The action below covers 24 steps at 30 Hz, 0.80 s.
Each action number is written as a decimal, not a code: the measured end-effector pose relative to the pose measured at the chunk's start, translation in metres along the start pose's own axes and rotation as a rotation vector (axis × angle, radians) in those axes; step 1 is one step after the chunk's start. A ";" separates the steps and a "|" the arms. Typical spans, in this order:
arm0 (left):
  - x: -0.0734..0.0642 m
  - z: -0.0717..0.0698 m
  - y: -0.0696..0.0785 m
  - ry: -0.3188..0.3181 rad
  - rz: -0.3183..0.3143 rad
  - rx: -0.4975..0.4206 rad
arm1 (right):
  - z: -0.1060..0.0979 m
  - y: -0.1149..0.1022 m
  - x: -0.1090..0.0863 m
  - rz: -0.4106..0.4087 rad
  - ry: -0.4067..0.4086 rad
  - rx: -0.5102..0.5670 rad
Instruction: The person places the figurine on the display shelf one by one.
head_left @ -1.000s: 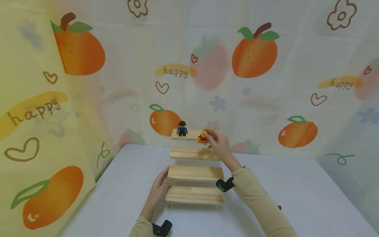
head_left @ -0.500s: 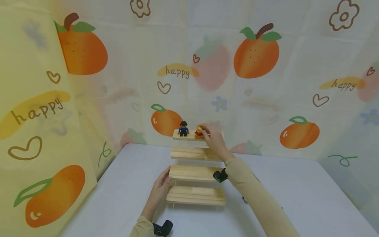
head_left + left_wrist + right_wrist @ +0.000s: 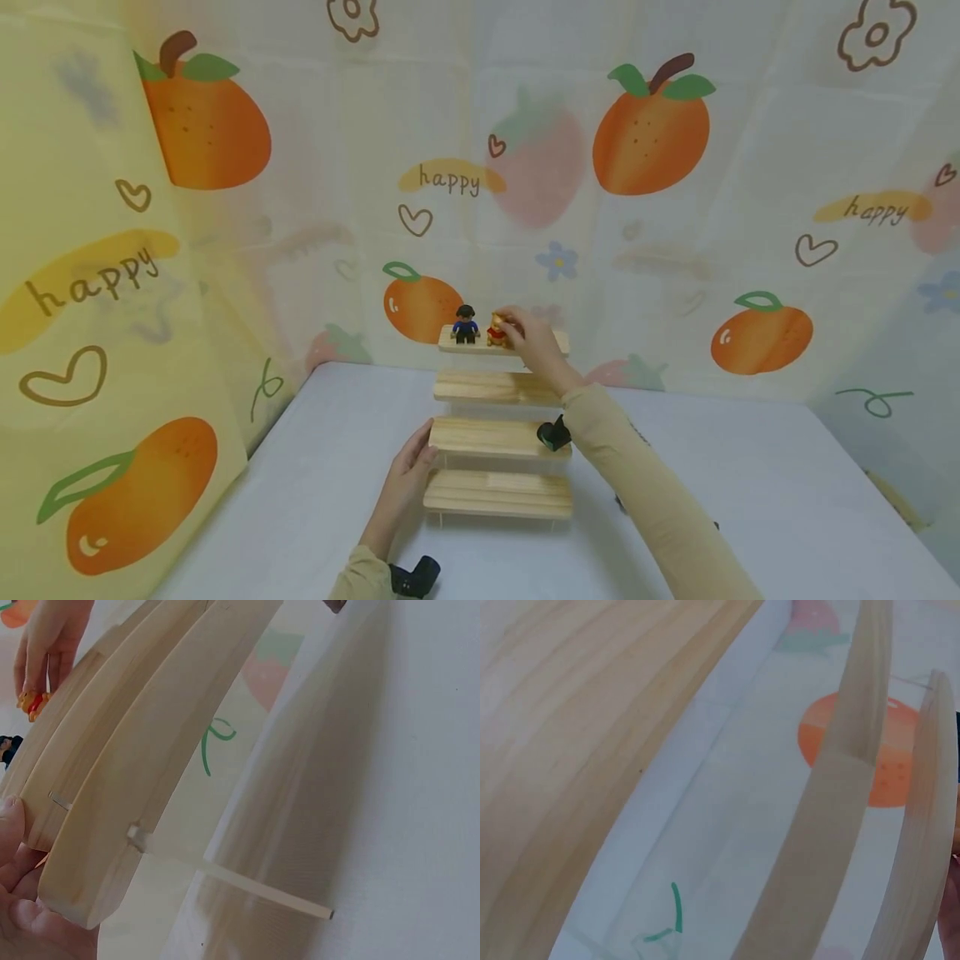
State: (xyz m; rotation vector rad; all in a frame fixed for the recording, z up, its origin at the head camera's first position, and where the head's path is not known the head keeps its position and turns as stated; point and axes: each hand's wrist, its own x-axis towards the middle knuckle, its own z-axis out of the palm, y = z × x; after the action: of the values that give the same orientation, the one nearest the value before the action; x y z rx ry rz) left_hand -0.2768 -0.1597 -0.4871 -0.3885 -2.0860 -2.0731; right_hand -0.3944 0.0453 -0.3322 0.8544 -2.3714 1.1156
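Observation:
A tiered wooden display shelf stands on the white tabletop. My left hand grips the left end of its second-lowest board; in the left wrist view the thumb lies on top and fingers curl beneath. On the top board my right hand pinches a small yellow bear figurine in a red shirt, which appears to touch the board. Just left of it a toy figure in a blue top and black cap stands upright. The right wrist view shows mostly boards, with only a sliver of hand at its edge.
Small dark objects lie on the table at the right, partly hidden by the right sleeve. A fruit-printed cloth hangs behind and at the left side. The lower boards are stacked stepwise toward me.
My right hand has moved left with the bear figurine, bringing it from above the top board's front to the board beside the toy figure. My left hand has stayed on the shelf.

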 end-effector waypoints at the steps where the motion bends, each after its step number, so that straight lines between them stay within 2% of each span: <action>1: 0.000 0.000 0.000 0.000 -0.004 -0.002 | 0.000 0.000 0.000 0.013 -0.006 0.012; 6: 0.000 0.000 -0.001 0.002 -0.039 -0.013 | -0.001 -0.001 0.000 0.048 -0.004 0.035; 12: -0.001 0.000 -0.004 0.000 -0.023 -0.009 | 0.002 0.002 0.000 0.072 0.025 0.040; 24: 0.000 -0.001 -0.002 0.001 -0.028 -0.007 | -0.001 0.001 0.000 0.108 0.005 0.090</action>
State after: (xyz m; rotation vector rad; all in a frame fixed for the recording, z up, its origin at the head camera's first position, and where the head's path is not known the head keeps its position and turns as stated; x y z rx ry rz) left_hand -0.2776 -0.1610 -0.4888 -0.3613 -2.0962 -2.0955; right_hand -0.3950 0.0464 -0.3318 0.7594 -2.4039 1.2743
